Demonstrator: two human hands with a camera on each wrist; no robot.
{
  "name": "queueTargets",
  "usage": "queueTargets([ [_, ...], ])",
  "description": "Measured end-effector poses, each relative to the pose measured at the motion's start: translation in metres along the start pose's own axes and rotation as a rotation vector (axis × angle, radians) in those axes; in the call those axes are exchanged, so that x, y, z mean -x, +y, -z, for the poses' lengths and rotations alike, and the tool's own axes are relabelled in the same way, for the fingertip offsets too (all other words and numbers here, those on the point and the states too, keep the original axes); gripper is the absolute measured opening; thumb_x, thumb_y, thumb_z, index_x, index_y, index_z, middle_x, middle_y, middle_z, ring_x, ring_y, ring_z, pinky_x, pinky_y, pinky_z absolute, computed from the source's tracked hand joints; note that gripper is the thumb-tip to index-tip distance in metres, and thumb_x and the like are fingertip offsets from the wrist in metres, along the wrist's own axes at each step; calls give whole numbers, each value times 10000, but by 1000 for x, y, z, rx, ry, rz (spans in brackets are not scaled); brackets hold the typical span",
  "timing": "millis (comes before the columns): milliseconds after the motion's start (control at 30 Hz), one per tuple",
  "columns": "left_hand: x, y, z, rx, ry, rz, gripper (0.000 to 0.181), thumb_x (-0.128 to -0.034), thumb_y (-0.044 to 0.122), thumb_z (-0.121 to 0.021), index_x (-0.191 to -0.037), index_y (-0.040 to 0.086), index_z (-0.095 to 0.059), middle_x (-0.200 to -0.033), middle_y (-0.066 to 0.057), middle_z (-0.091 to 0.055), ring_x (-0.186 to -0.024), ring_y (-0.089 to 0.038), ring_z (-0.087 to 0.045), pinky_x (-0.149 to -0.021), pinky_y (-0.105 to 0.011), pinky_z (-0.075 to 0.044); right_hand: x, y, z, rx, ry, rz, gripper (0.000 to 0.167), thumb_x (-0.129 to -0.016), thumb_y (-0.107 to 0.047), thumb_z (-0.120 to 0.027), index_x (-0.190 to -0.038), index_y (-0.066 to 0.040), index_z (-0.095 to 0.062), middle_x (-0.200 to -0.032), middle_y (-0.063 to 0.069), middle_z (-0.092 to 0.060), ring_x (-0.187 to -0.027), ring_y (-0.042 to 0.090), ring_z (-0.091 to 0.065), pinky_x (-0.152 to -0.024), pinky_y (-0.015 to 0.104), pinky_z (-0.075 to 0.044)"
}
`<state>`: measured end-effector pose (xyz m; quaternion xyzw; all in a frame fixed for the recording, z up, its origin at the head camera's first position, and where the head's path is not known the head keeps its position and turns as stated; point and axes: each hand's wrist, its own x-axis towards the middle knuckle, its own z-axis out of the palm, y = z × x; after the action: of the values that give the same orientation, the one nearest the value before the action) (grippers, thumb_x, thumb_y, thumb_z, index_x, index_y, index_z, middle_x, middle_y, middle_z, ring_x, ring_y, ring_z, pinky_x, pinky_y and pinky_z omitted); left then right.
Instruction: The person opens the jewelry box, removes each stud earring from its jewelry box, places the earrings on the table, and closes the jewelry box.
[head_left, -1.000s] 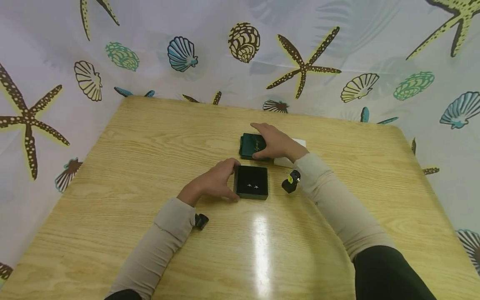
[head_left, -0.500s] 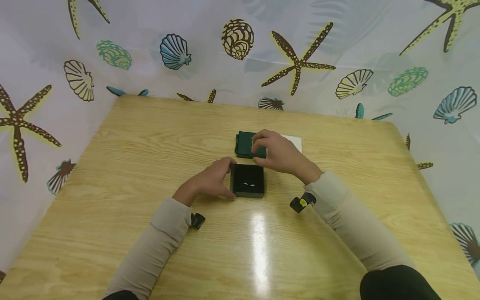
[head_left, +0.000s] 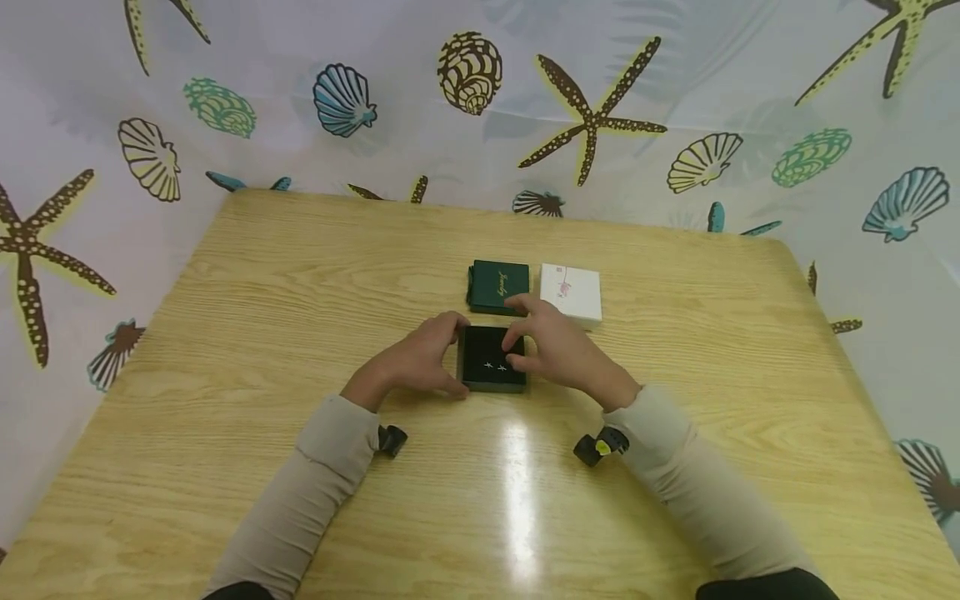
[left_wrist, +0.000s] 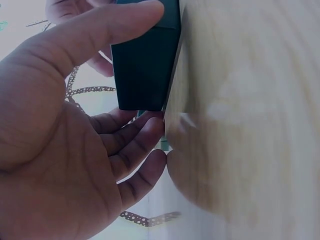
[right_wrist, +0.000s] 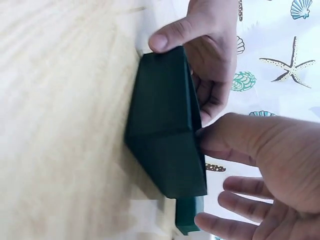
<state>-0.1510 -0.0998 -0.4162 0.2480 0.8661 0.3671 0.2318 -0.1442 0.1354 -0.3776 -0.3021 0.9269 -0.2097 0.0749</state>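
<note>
An uncovered dark green jewelry box with a black lining sits on the table in the head view. Two small star-shaped earrings lie on that lining, side by side. My left hand holds the box by its left side, thumb at the near corner and fingers round the far one. Over the box's right part hovers my right hand, index finger and thumb apart above the lining, close to the earrings. In the right wrist view its thumb reaches over the box wall; the thumb tip is hidden.
A green lid with gold lettering and a ribbon at its left edge lies just behind the box. Right of it is a white box with a pink print. A shell-patterned cloth hangs behind the wooden table.
My right hand has come from above the green lid down toward me, over the jewelry box, its fingers drawing in. The left hand keeps its hold on the box.
</note>
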Motion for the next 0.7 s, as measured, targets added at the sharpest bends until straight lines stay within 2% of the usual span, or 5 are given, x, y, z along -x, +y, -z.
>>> queueTargets([
  [133,0,0,-1,-6,1,-1,884,-750,196,-880,-1435,7,-355,-1430,-193,-460,-1375,-385,-452,-1147,-478,-395,3,0,-7,36,25,13,57,-851,-164,-786,-872,-112,-776,-1511,228,-449,-1392,410,-449,-1119,531,-417],
  [333,1,-1,-1,-22,-7,6,894,-762,213,-872,-1451,12,-339,-1441,-195,-448,-1364,-375,-451,-1129,-484,-407,4,1,-13,41,30,30,46,-827,-171,-812,-835,-140,-779,-1503,226,-466,-1406,403,-434,-1131,528,-408],
  [500,1,-2,-1,-34,-4,2,894,-762,217,-871,-1450,11,-338,-1432,-196,-454,-1348,-371,-457,-1119,-489,-410,3,1,-13,41,5,55,54,-828,-175,-807,-860,-136,-789,-1492,232,-478,-1396,404,-447,-1136,530,-401],
  [700,1,-3,-1,-38,0,-6,882,-762,214,-870,-1443,14,-346,-1422,-192,-461,-1343,-373,-462,-1120,-489,-409,2,1,-13,52,-35,44,94,-825,-200,-810,-895,-140,-791,-1496,224,-475,-1398,404,-445,-1143,540,-388],
])
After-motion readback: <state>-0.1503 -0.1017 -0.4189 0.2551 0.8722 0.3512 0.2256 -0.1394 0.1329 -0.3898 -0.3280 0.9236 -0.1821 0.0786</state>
